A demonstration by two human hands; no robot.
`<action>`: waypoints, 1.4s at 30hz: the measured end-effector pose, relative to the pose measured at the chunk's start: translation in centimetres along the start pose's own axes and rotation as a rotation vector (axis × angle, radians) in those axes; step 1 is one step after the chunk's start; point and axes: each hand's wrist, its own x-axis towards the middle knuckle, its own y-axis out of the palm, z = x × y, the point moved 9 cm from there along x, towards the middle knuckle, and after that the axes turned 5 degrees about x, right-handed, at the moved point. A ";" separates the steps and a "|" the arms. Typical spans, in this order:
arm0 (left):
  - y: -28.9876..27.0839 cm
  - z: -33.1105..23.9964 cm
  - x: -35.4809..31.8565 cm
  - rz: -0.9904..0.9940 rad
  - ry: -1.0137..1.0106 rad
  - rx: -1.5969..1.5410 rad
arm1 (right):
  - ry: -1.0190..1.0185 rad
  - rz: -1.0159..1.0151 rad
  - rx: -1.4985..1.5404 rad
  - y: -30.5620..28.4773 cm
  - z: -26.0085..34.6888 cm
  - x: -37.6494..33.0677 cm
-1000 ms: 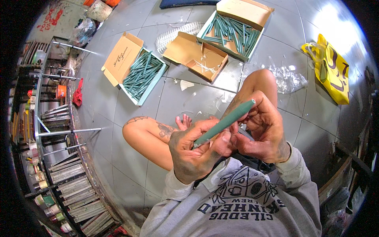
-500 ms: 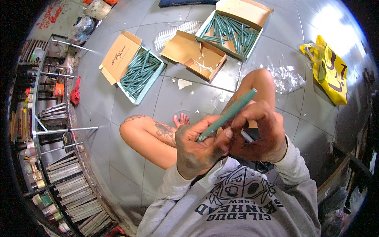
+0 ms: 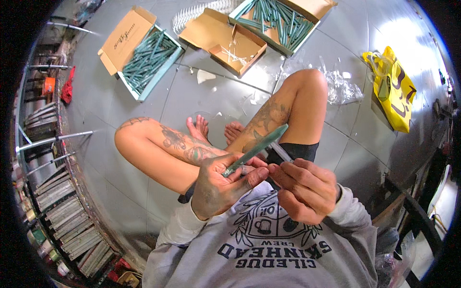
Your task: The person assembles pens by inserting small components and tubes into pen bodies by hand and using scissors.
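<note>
My left hand (image 3: 216, 185) is closed around the lower end of a green pen-like stick (image 3: 257, 150), which slants up and to the right. Close beside it, my right hand (image 3: 307, 188) pinches a slim, flat grey piece (image 3: 282, 152). That piece points up and left, behind the stick's upper part; its kind I cannot make out. Thumb and fingertips of both hands nearly meet above my lap. More sticks of the same green fill an open box (image 3: 126, 82) at the far left and another open box (image 3: 311, 41) at the far middle.
Between the boxes lies a small brown box (image 3: 229, 66) with thin white sticks. Clear plastic wrap (image 3: 343, 89) and white scraps (image 3: 205, 76) litter the grey tile floor. A yellow bag (image 3: 396, 96) lies at right. Racks of stacked frames (image 3: 72, 216) line the left side.
Both hands have moved down and left, and the right hand has turned from curled fingers to a pinch. The grey piece now shows more plainly. My view has shifted, so the boxes sit higher.
</note>
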 end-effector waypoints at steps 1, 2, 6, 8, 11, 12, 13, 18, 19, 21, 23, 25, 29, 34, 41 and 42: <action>-0.3 0.7 -0.2 -0.016 -0.032 0.053 | 0.006 -0.019 0.025 0.5 0.0 -0.6; -0.5 1.2 -0.4 -0.018 -0.067 0.130 | 0.011 -0.001 0.036 0.9 -0.1 -1.0; -1.4 4.2 -0.9 -0.018 -0.178 0.108 | 0.062 0.039 0.084 2.2 -0.3 -1.7; -2.1 4.6 -0.8 0.005 -0.198 0.099 | 0.091 0.040 0.127 3.0 -0.6 -1.9; -3.4 5.1 -0.9 -0.037 -0.202 0.020 | 0.125 0.006 0.128 4.3 -0.8 -2.1; -4.0 5.4 -1.0 -0.054 -0.235 0.002 | 0.130 -0.011 0.140 4.6 -0.8 -2.2; -4.7 5.8 -1.0 -0.099 -0.242 -0.032 | 0.153 -0.017 0.136 4.8 -0.9 -2.4; -7.6 4.5 -0.3 -0.199 -0.100 0.110 | 0.636 -0.141 -0.046 5.1 -5.5 -6.4; -8.2 3.9 -0.2 -0.226 -0.060 0.119 | 0.826 -0.045 -0.144 5.2 -6.6 -8.4; -9.5 3.2 0.1 -0.301 0.027 0.049 | 1.052 0.107 -0.301 5.5 -6.6 -13.5; -10.9 1.6 0.3 -0.378 0.058 0.013 | 1.134 0.212 -0.410 6.7 -5.1 -18.9; -12.2 -2.5 0.1 -0.409 0.195 0.086 | 1.201 0.040 -0.315 6.6 -3.8 -23.4; -15.4 -10.1 -3.8 -0.629 0.513 0.283 | 1.319 -0.225 -0.223 3.0 -3.2 -25.0; -16.6 -13.1 -7.1 -0.744 0.622 0.353 | 1.578 -0.509 -0.046 0.0 -0.5 -30.4; -9.2 -7.3 -1.9 -0.328 0.418 0.226 | 1.316 0.008 -0.240 3.8 1.6 -25.7; -7.8 -6.0 -0.9 -0.267 0.368 0.164 | 1.263 0.022 -0.200 4.8 1.2 -24.7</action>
